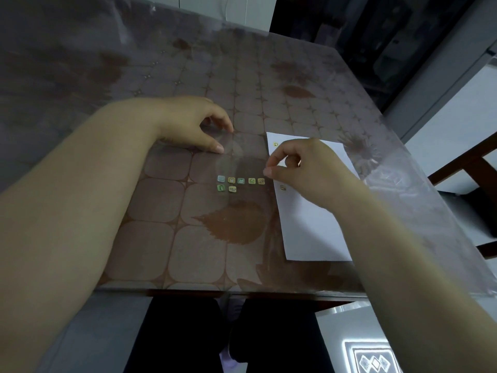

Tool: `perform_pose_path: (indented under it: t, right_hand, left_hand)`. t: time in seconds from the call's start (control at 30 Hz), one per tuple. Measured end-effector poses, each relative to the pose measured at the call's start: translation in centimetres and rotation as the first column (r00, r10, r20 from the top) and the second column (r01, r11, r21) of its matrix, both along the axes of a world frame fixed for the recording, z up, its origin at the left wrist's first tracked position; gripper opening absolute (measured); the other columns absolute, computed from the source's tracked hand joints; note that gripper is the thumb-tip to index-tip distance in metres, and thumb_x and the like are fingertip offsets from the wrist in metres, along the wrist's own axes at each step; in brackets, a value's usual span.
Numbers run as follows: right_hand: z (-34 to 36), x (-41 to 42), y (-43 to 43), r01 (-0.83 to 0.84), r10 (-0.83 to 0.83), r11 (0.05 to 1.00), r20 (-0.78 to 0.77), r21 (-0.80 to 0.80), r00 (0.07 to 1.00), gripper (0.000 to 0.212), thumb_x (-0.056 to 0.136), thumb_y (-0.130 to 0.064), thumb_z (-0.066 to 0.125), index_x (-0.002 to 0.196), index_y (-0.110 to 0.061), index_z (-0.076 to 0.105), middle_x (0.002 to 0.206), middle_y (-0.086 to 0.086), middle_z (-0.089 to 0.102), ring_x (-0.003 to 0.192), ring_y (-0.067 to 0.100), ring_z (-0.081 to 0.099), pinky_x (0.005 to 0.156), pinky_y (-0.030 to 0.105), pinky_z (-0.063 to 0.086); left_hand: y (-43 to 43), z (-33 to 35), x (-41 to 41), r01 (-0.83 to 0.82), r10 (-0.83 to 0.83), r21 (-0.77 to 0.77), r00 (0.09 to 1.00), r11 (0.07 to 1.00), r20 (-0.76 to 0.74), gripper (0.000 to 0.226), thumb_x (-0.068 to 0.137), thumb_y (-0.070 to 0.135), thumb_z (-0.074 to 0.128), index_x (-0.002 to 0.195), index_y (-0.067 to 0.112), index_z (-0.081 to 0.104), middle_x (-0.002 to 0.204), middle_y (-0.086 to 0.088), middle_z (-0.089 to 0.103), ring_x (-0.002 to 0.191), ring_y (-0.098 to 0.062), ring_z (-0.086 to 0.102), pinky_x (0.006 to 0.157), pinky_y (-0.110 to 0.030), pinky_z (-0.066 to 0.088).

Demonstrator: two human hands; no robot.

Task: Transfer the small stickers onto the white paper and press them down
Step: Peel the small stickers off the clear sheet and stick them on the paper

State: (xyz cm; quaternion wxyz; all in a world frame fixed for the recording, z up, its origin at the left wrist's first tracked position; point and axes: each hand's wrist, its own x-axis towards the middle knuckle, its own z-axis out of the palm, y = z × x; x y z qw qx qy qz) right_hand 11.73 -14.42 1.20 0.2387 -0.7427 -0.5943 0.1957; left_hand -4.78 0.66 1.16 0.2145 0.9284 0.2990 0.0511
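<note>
A clear sticker sheet (pixel 243 160) lies on the table, with several small square stickers (pixel 241 181) on it in two rows. My left hand (pixel 188 122) holds the sheet's upper left part between thumb and fingers. To the right lies the white paper (pixel 309 224), which carries a yellow sticker (pixel 275 144) near its top left corner and a brown sticker (pixel 282 187) lower down its left edge. My right hand (pixel 304 170) hovers over the paper's upper part. Its thumb and forefinger are pinched together beside the sheet's right edge. Nothing is visible between them.
The table (pixel 161 238) has a brown patterned cloth with leaf prints under a clear plastic cover. Its front edge runs just below my forearms and its right edge lies close beyond the paper. A wooden chair (pixel 473 170) stands at the right.
</note>
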Motion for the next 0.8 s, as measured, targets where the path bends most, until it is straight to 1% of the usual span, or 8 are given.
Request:
perform_pose_path:
  t: [0.13, 0.27, 0.37, 0.47, 0.53, 0.67, 0.73, 0.8]
  right_hand:
    - [-0.5, -0.2, -0.1, 0.004, -0.003, 1.0, -0.05, 0.015, 0.999, 0.009, 0.073, -0.024, 0.075, 0.077, -0.016, 0.073, 0.056, -0.004, 0.034, 0.05, 0.009, 0.033, 0.049, 0.022, 0.026]
    - [-0.7, -0.3, 0.0, -0.024, 0.023, 1.0, -0.014, -0.01, 1.0, 0.007, 0.077, -0.023, 0.071, 0.074, -0.016, 0.071, 0.053, -0.006, 0.033, 0.047, 0.009, 0.035, 0.042, 0.014, 0.027]
    - [-0.6, -0.4, -0.1, -0.071, 0.072, 0.997, 0.05, -0.023, 0.996, 0.011, 0.082, -0.024, 0.066, 0.072, -0.019, 0.067, 0.051, -0.007, 0.036, 0.045, -0.002, 0.043, 0.044, 0.009, 0.031]
    - [0.9, 1.0, -0.8, -0.01, 0.011, 0.999, -0.036, 0.03, 0.999, 0.014, 0.084, -0.026, 0.064, 0.072, -0.02, 0.066, 0.055, -0.004, 0.039, 0.037, 0.004, 0.034, 0.036, 0.01, 0.025]
    - [1.9, 2.7, -1.6, 0.038, -0.036, 0.999, -0.061, 0.033, 0.997, 0.013, 0.084, -0.027, 0.063, 0.075, -0.02, 0.068, 0.061, 0.003, 0.043, 0.043, 0.004, 0.032, 0.037, 0.01, 0.023]
    - [1.1, 4.0, -2.7, 0.055, -0.061, 0.993, -0.06, -0.1, 0.996, 0.013, 0.084, -0.023, 0.064, 0.072, -0.024, 0.068, 0.065, -0.005, 0.054, 0.057, 0.009, 0.042, 0.044, 0.007, 0.031]
    - [0.4, 3.8, -2.9, 0.083, -0.096, 0.988, -0.099, -0.129, 0.99, 0.013, 0.083, -0.02, 0.065, 0.071, -0.022, 0.068, 0.071, -0.002, 0.059, 0.067, 0.01, 0.047, 0.057, 0.016, 0.036]
    - [0.0, 3.7, -2.8, 0.103, -0.118, 0.986, -0.121, -0.128, 0.986, 0.01, 0.082, -0.02, 0.067, 0.072, -0.019, 0.07, 0.076, 0.005, 0.058, 0.072, 0.015, 0.046, 0.065, 0.027, 0.035]
  left_hand:
    - [0.0, -0.2, 0.0, 0.011, -0.011, 0.0, 1.0, 1.0, 0.004, 0.045, 0.072, 0.029, 0.071, 0.114, 0.022, 0.057, 0.106, 0.006, 0.049, 0.101, -0.011, 0.047, 0.092, -0.023, 0.036]
    - [0.2, -0.3, 0.0, 0.003, -0.003, -0.007, 1.0, 1.0, -0.004, 0.047, 0.07, 0.032, 0.072, 0.114, 0.025, 0.057, 0.109, 0.005, 0.05, 0.102, -0.012, 0.048, 0.094, -0.026, 0.037]
    - [0.1, -0.3, 0.0, 0.004, -0.004, -0.002, 1.0, 1.0, -0.004, 0.046, 0.07, 0.032, 0.072, 0.114, 0.025, 0.058, 0.108, 0.004, 0.05, 0.102, -0.012, 0.048, 0.093, -0.025, 0.036]
    - [0.1, -0.3, 0.0, -0.003, 0.003, 0.001, 1.0, 1.0, 0.006, 0.045, 0.071, 0.031, 0.072, 0.113, 0.024, 0.058, 0.108, 0.005, 0.05, 0.102, -0.011, 0.048, 0.09, -0.021, 0.034]
    - [0.1, -0.3, 0.1, -0.002, 0.002, -0.001, 1.0, 1.0, 0.01, 0.046, 0.071, 0.03, 0.072, 0.113, 0.023, 0.058, 0.108, 0.005, 0.05, 0.101, -0.011, 0.048, 0.089, -0.021, 0.033]
    - [0.1, -0.2, 0.1, 0.003, -0.003, 0.007, 1.0, 1.0, -0.004, 0.045, 0.071, 0.031, 0.072, 0.113, 0.025, 0.058, 0.107, 0.006, 0.049, 0.101, -0.012, 0.048, 0.092, -0.024, 0.036]
    - [0.1, -0.3, 0.1, 0.007, -0.006, 0.013, 1.0, 1.0, -0.013, 0.045, 0.07, 0.032, 0.072, 0.113, 0.025, 0.058, 0.106, 0.006, 0.049, 0.101, -0.012, 0.049, 0.092, -0.024, 0.036]
    - [0.2, -0.3, 0.1, 0.003, -0.003, 0.002, 1.0, 1.0, -0.014, 0.045, 0.07, 0.032, 0.072, 0.113, 0.026, 0.058, 0.107, 0.006, 0.05, 0.103, -0.012, 0.049, 0.094, -0.026, 0.037]
